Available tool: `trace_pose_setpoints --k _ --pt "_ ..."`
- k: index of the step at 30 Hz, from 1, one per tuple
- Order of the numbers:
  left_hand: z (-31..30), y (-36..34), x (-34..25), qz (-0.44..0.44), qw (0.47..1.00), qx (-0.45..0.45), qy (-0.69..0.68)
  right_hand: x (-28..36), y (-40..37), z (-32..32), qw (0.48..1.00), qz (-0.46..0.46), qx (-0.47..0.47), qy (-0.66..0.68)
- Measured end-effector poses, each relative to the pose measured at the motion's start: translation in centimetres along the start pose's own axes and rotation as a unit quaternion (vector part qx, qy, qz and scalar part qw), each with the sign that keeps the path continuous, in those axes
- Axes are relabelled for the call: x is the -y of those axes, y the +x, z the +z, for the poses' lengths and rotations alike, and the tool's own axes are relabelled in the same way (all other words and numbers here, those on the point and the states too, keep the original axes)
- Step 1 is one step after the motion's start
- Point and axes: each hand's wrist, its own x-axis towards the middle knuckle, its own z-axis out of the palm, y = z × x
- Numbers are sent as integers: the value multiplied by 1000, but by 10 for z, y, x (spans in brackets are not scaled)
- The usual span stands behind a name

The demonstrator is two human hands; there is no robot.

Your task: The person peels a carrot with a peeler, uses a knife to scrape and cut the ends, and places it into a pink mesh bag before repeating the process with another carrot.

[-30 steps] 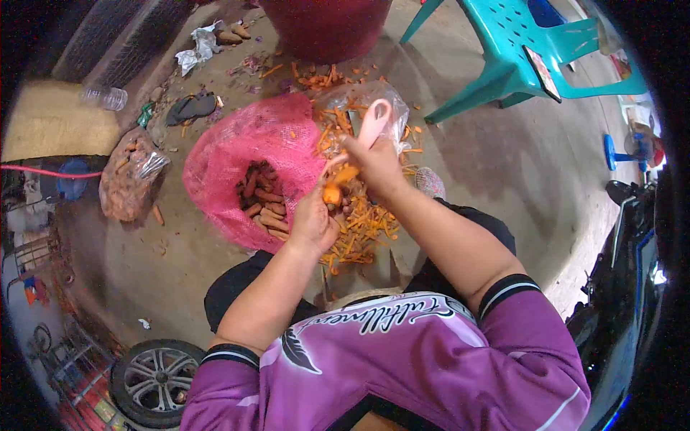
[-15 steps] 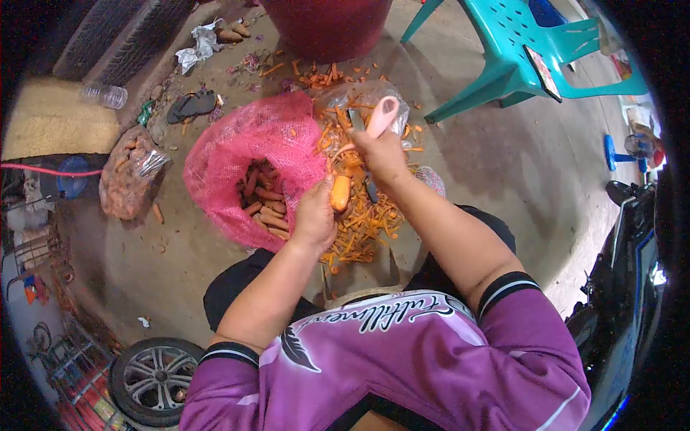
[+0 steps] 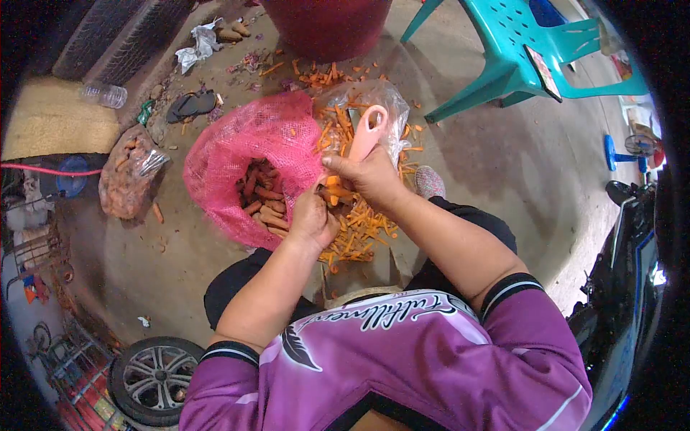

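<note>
Peeling is in progress. The left hand (image 3: pixel 313 219) is closed around the lower end of a carrot (image 3: pixel 333 192), held just above the peelings (image 3: pixel 359 230) on the floor and beside the pink mesh sack (image 3: pixel 237 144). The right hand (image 3: pixel 372 178) is clenched on a pink peeler (image 3: pixel 368 133), its blade hidden against the carrot. In my judgement, the next stroke calls for turning the carrot to an unpeeled side.

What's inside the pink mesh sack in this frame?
Unpeeled carrots lie piled in the open mouth of the pink mesh sack. How far down the pile goes cannot be seen: the sack's folded sides cover everything below the top layer.
</note>
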Motion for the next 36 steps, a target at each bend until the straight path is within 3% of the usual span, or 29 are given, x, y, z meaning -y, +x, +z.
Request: trace_pose_setpoints --k 3,7,12,16,19,23,24,27,31,36 --pt "1 -1 2 -13 1000 -16 -2 -13 11 -8 999 -12 -1 -38" --pt "1 -8 4 -5 999 -16 42 -19 45 -34 990 3 -136 -28" --pt "2 -1 3 32 998 -11 45 1 11 -8 999 34 12 31" --pt "-6 2 7 46 995 -12 86 -7 32 -24 996 29 -89 -8" --pt "3 -9 -1 43 990 -3 134 2 25 -19 992 67 -75 80" --pt "-1 -6 -4 12 995 -18 96 -11 27 -22 998 58 -17 15" --pt "-5 -4 -4 -3 996 -20 83 -17 36 -26 998 16 -64 -8" --pt "-16 -3 -6 -36 996 78 30 -1 32 -26 995 51 -74 48" --pt "-7 -8 -9 -8 999 -2 53 -23 32 -17 998 51 5 48" --pt "-13 -17 -28 44 993 -33 104 -92 75 -49 951 85 -113 -276"
